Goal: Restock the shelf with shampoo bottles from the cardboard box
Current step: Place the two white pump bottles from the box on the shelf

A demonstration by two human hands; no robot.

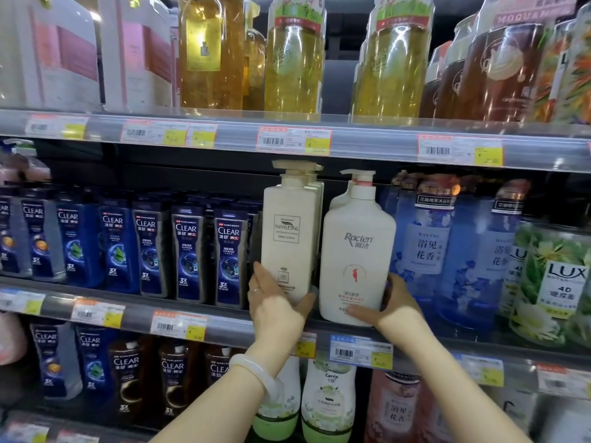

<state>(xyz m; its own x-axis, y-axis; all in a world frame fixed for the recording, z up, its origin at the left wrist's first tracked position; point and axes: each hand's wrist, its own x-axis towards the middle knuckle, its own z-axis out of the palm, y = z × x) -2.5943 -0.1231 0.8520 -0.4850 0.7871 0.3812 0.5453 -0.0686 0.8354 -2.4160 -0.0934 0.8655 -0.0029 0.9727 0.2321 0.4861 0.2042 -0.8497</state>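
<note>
Two white pump bottles stand side by side on the middle shelf. My left hand grips the base of the cream rectangular bottle, thumb at its right corner and fingers along its left side. My right hand holds the base of the rounder white Raclen bottle, thumb across the front and fingers round its right side. More white bottles stand in rows behind both. The cardboard box is out of view.
Dark blue CLEAR bottles fill the shelf to the left, blue floral bottles and a green LUX bottle to the right. Yellow and amber bottles line the shelf above, price tags along each shelf edge. Green-and-white bottles stand below.
</note>
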